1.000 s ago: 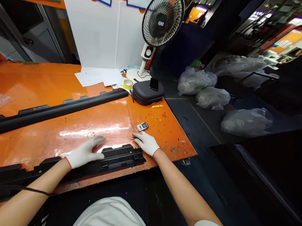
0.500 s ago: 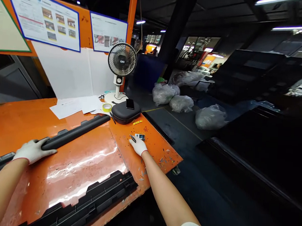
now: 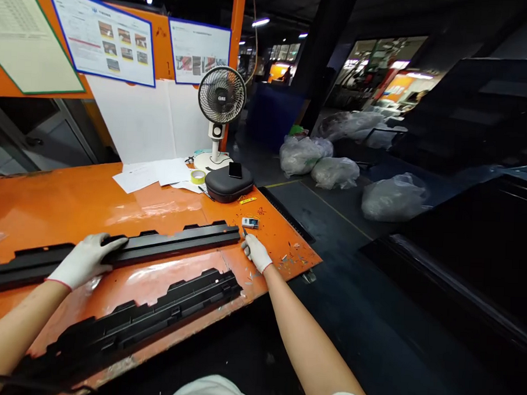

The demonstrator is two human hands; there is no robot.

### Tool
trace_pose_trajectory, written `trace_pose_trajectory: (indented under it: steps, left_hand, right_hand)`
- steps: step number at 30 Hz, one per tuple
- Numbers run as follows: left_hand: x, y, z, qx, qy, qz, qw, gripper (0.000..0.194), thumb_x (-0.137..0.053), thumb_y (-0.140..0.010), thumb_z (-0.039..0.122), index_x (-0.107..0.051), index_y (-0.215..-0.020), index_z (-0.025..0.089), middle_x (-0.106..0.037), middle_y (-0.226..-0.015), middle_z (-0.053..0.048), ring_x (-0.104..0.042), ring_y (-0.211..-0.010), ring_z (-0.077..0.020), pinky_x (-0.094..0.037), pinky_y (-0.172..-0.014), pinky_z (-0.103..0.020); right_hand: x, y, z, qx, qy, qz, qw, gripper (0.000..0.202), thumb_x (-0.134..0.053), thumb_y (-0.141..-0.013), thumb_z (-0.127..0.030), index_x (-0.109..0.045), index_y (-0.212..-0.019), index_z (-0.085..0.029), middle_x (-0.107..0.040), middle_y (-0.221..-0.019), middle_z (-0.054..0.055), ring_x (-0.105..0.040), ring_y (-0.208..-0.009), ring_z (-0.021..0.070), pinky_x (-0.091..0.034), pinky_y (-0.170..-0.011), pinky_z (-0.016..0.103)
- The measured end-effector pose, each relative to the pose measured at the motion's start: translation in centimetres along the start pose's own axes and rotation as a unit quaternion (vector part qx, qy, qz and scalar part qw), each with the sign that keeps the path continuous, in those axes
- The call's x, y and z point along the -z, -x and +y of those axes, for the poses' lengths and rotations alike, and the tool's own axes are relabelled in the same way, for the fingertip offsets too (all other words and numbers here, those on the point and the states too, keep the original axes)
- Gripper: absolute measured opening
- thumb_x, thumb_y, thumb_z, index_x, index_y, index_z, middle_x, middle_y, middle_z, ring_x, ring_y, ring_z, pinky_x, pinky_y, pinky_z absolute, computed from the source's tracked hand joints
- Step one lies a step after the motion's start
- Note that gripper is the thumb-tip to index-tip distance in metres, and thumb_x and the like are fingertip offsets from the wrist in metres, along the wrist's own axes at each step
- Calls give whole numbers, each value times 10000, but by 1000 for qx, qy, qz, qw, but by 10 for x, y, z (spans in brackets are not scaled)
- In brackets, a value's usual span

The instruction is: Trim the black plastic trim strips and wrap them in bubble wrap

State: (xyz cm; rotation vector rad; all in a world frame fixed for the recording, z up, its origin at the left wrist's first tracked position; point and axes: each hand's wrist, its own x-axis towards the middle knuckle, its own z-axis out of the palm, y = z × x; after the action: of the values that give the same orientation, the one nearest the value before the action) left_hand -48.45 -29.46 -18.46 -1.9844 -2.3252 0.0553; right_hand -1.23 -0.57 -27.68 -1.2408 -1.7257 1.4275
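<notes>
A long black plastic trim strip (image 3: 183, 239) lies across the orange table, its notched edge facing away from me. My left hand (image 3: 90, 257), in a white glove with a red cuff, grips the strip left of its middle, thumb along the near side. At the strip's right end is my right hand (image 3: 256, 252), gloved the same way, closed around a slim dark pen-like tool (image 3: 245, 234). The tool's tip is close to the strip end; whether they touch I cannot tell. A second black trim strip (image 3: 153, 315) rests along the table's near edge.
Beyond my right hand lies a small white-and-dark packet (image 3: 250, 222). Behind it are a yellow cutter (image 3: 248, 200), a black case (image 3: 224, 184) bearing a phone (image 3: 235, 170), yellow tape (image 3: 198, 176), papers (image 3: 142, 175) and a fan (image 3: 222, 96). Scraps litter the table's right corner (image 3: 302, 257).
The held strip has turned and moved right and nearer, its end now beside my right hand. My right hand has drawn back from the packet with the tool. The view has shifted.
</notes>
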Motion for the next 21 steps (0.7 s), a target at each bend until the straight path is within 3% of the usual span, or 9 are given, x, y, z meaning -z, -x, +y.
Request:
trace_pose_trajectory:
  steps: [3,6,10,12,14,17,21]
  left_hand:
    - [6,18,6,-23,-15,35,999,443,-537,-917,175,-804,-1270,198,-736,-1203,-171,-702,-1070,-348,-544,-1011,-450]
    - [2,40,14,-11,-7,43,999,266,-510,-915,192,-775,-927,216,-755,-1055,-141,-700,-983,-339,-557,-956,-456]
    - [-1,59,34,-18,-37,-20,999,174,-578,-842,336,-645,-702,255,-713,-849,-110,-687,-934,-373,-577,-912,-513]
    - [-3,63,47,-6,-17,-33,999,235,-595,-850,435,-718,-791,244,-736,-911,-124,-699,-955,-383,-593,-905,-518]
    - [-10,61,60,-1,40,-10,999,448,-602,-880,561,-810,-1080,218,-762,-1183,-167,-709,-1106,-401,-598,-989,-528]
    - [-29,51,72,-23,95,17,995,647,-511,-967,621,-748,-1437,244,-655,-1504,-201,-630,-1363,-431,-527,-1154,-576]
    - [-54,31,69,-25,87,11,996,620,-415,-1049,560,-744,-1480,260,-596,-1576,-236,-567,-1447,-466,-471,-1186,-645]
  right_hand:
    - [5,14,4,-8,-35,-7,999,427,-538,-992,-635,-646,-1046,-225,-641,-787,-25,-496,-554,104,-396,-482,201]
    - [13,29,9,-16,-46,-17,999,421,-557,-954,-610,-657,-1075,-219,-638,-787,-29,-485,-554,100,-397,-487,197]
    - [27,46,14,-31,-28,-31,999,411,-532,-976,-551,-713,-1101,-204,-639,-745,-18,-541,-568,135,-481,-519,244]
    - [37,52,14,-20,5,-40,999,367,-572,-977,-489,-755,-1130,-211,-714,-810,12,-648,-673,170,-581,-641,294]
    - [48,55,11,18,93,-51,994,328,-612,-974,-398,-797,-1198,-246,-808,-1006,43,-751,-923,216,-634,-900,364]
    - [62,55,5,68,266,-57,960,347,-599,-995,-297,-828,-1256,-285,-804,-1329,41,-712,-1297,250,-506,-1217,423]
    - [65,49,1,66,350,-52,933,343,-570,-1044,-322,-849,-1235,-263,-788,-1382,66,-700,-1344,280,-495,-1235,438]
